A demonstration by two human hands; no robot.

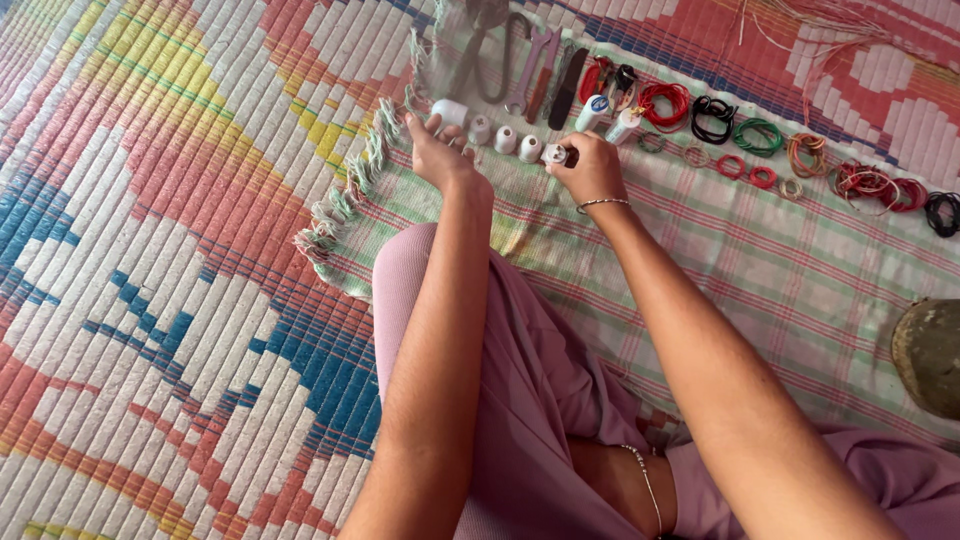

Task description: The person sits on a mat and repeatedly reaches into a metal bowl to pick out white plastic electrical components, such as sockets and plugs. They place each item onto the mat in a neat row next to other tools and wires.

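My left hand (pixel 437 148) rests on a checked cloth (pixel 800 270), its fingers against a white cylindrical fitting (pixel 450 112) at the left end of a row. My right hand (pixel 588 165) grips a small white fitting (pixel 554 154) just above the cloth. Between the hands stand three small white bulb-holder-like pieces (pixel 505 140). A thin metal bangle sits on my right wrist.
Behind the row lie pliers (pixel 490 55), a spanner and dark-handled tools (pixel 566 88), tape rolls, and coils of red (pixel 664 102), black (pixel 711 118), green (pixel 757 136) and orange wire. A woven patterned mat (pixel 150 250) lies under the cloth. A round brownish object (pixel 930 355) is at the right edge.
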